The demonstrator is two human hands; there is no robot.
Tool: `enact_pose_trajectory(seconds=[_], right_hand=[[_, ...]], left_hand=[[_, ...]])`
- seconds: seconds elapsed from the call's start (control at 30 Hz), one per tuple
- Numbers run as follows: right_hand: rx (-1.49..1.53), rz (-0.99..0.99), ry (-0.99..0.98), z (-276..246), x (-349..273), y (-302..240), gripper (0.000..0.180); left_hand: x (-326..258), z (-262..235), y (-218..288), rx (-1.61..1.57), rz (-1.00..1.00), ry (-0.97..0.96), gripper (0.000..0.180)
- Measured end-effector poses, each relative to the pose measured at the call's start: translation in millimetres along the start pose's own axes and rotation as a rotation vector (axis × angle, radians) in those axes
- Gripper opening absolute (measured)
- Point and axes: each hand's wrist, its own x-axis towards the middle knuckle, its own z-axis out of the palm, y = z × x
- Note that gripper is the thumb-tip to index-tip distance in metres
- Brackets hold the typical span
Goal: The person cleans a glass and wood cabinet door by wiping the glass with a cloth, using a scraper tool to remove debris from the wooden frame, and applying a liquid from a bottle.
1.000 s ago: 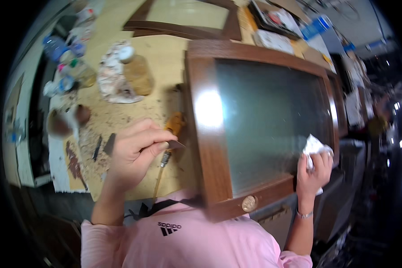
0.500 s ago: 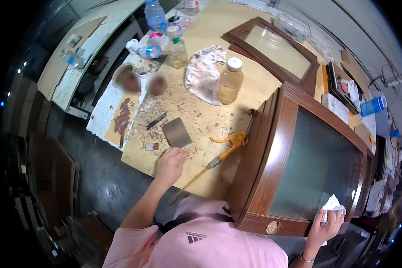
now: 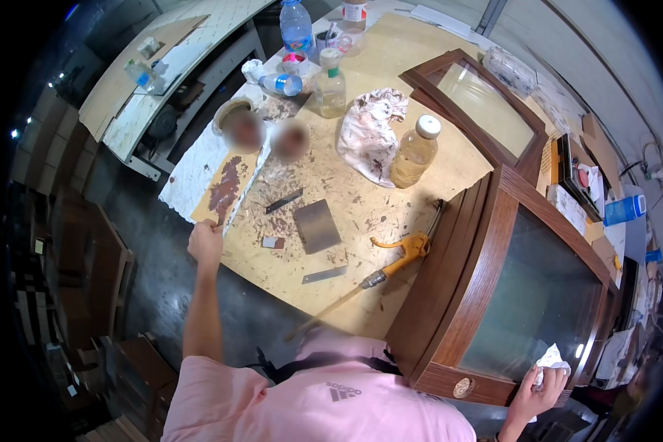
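Observation:
My left hand (image 3: 205, 241) is closed at the near end of a small tan board (image 3: 207, 197) smeared with brown paste. Its fingers pinch the end of a thin, brown-smeared tool (image 3: 220, 216), whose exact kind I cannot make out. At the lower right, my right hand (image 3: 539, 392) grips a crumpled white cloth (image 3: 551, 362) at the near corner of a brown wooden cabinet door (image 3: 440, 378) with dark glass. A narrow metal strip (image 3: 324, 275), a square metal scraper plate (image 3: 317, 227) and a dark blade (image 3: 284, 200) lie on the bench.
An orange air blow gun (image 3: 405, 250) with a hose lies beside the cabinet. Behind it are a white-capped bottle (image 3: 414, 156), a stained rag (image 3: 368, 132) and several other bottles. A framed glass panel (image 3: 486, 103) rests at the back. The bench (image 3: 272, 254) has brown specks.
My left hand has moved left from beside the metal plate to the tan board and closed on the thin tool there. The metal strip now lies uncovered. My right hand keeps its cloth.

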Motion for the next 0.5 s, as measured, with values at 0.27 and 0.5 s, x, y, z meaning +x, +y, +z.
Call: enact_pose_trajectory(seconds=[0.27, 0.5], right_hand=[[0.017, 0.002, 0.009, 1, 0, 1, 0.017], [-0.001, 0.09, -0.091, -3, -3, 5, 0.014]], left_hand=[[11, 15, -13, -0.142, -0.045, 0.01, 0.017], [11, 26, -23, -0.206, -0.064, 0.085, 0.016]])
